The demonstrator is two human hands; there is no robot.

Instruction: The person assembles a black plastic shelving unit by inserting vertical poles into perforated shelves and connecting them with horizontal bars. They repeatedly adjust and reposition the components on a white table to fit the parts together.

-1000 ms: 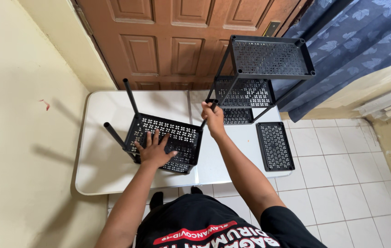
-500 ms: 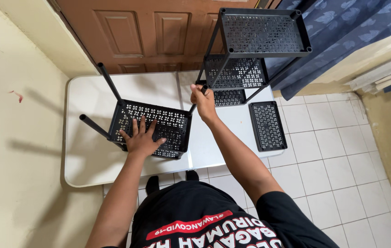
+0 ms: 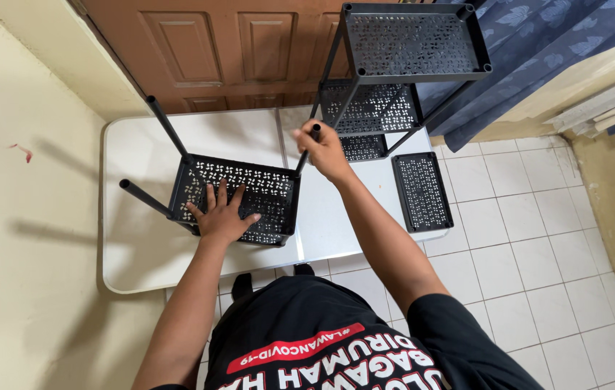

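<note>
A black perforated shelf tray [image 3: 250,189] lies on the white table [image 3: 141,245] with black poles standing up from its corners. My left hand [image 3: 221,215] presses flat on the tray, fingers spread. My right hand [image 3: 325,152] is wrapped around the top of the pole [image 3: 304,152] at the tray's far right corner. Two more poles [image 3: 167,128] rise from the left corners.
A black three-tier rack [image 3: 401,65] stands at the table's back right. A loose black perforated tray [image 3: 423,191] lies flat at the right edge. A brown door is behind the table, a yellow wall to the left, blue curtain and white tiled floor to the right.
My right hand has shifted slightly on the top of the pole. My left hand stays flat on the tray. The camera view has moved a little.
</note>
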